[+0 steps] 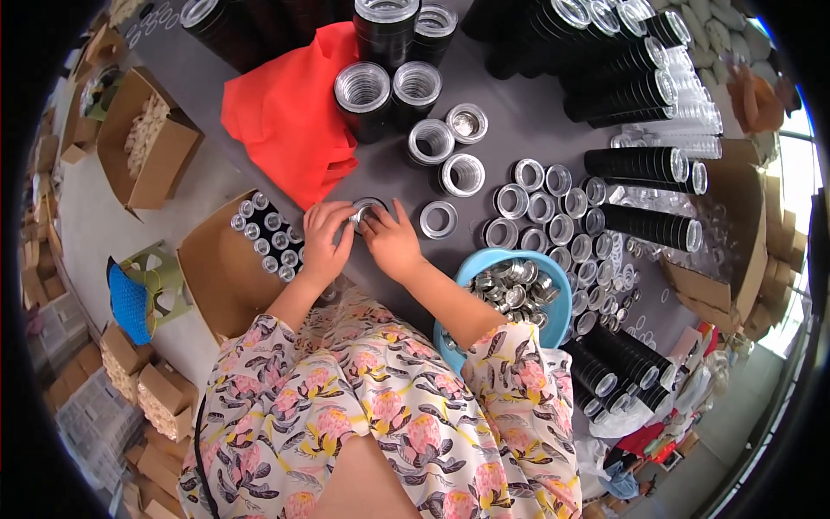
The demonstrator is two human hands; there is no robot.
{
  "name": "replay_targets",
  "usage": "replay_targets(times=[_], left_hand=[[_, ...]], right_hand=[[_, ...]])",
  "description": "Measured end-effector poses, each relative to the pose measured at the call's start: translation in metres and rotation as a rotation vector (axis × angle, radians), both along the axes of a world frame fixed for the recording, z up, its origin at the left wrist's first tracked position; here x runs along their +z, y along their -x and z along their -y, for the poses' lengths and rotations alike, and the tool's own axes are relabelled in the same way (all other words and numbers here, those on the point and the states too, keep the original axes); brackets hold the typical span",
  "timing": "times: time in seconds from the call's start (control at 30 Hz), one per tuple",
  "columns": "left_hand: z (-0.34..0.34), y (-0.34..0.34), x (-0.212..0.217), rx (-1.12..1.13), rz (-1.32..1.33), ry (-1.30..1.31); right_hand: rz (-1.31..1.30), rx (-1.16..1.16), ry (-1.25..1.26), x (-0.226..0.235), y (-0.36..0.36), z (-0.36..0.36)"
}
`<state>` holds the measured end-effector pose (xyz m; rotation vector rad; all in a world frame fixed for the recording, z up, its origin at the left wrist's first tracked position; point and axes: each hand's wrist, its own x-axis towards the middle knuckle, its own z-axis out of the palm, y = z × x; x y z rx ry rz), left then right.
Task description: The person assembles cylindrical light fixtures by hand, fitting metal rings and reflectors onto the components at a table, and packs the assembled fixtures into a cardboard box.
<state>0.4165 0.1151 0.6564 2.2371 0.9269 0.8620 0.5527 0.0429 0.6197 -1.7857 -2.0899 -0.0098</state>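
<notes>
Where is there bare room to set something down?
The widest patch of gray table lies between the short silver-rimmed stacks and the black stacks at upper right. A narrower one runs between the red cloth and those short stacks. Crowded: beyond and right of the blue basin, where loose rings cluster.

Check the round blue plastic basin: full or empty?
Not empty: small round silvery pieces lie heaped inside the basin; exact fill unclear.

Pale floor [86, 229] off the left edge of the gray surface [540, 121], super bright windows [790, 156] beyond its right edge.
</notes>
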Motion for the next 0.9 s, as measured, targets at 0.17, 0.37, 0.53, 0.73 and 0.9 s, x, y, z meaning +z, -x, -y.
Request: replay_targets(times=[0.17,0.37,0.53,0.73,0.9], left_hand=[[-0.013,-0.005,-0.013,-0.195,-0.216,-0.08],[-0.01,-0.002,-0.018,-0.373,-0.399,-0.256],[-0.011,0.001,-0.014,-0.414,-0.649,-0.508],[-0.003,-0.041,0.036,-0.511,-0.629,-0.355],[0.027,-0.076,0.036,-0.801,-0.412,-0.244]], right_hand=[[0.01,-0.045,-0.052,0.007,-0.001,0.003],[-0.367,-0.234,-0.085,0.064,-0.029,0.042],[-0.431,-0.634,-0.244,0.086,-0.079,0.132],[-0.324,-0.835,0.091,0.056,-0.077,0.224],[-0.219,-0.964,0.019,0.036,-0.073,0.215]])
